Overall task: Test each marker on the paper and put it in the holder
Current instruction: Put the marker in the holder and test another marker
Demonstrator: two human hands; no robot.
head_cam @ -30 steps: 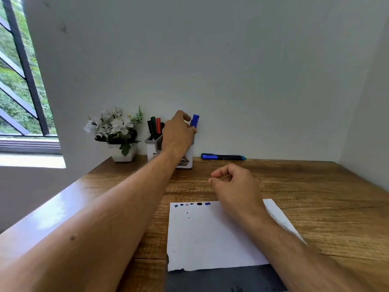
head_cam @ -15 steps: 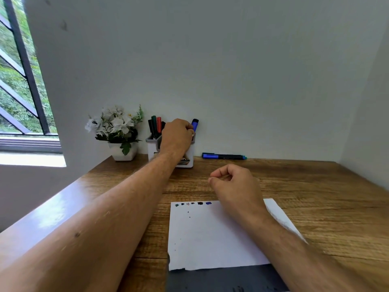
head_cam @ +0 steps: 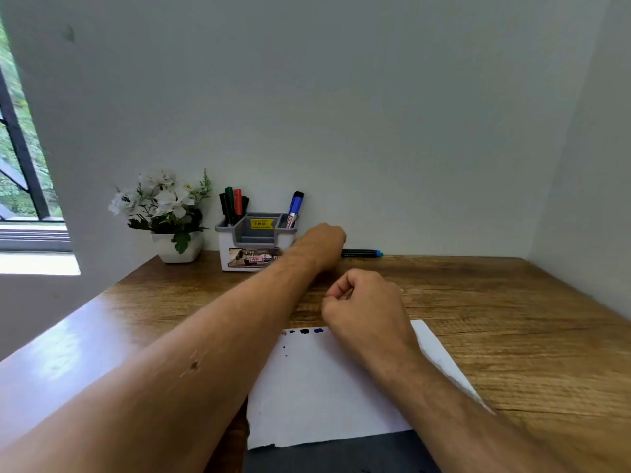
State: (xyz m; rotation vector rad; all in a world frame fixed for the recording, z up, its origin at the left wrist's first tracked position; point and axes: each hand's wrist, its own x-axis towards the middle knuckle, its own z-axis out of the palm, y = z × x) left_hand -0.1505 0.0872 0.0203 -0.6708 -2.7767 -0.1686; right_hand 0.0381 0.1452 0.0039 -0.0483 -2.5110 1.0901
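The left hand point(head_cam: 322, 244) reaches over the last marker point(head_cam: 363, 253) by the wall; its grip is hidden. The right hand point(head_cam: 365, 308), loosely curled and empty, pins the paper point(head_cam: 324, 387), probably steadying it.

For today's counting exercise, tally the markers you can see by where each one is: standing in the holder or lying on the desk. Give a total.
Left slot of the holder, a tight bunch: 4 (black marker, green marker, red marker, dark marker)
Right slot: 1 (blue marker)
Lying on the desk: 1 (last marker, beside the left hand)
Total: 6
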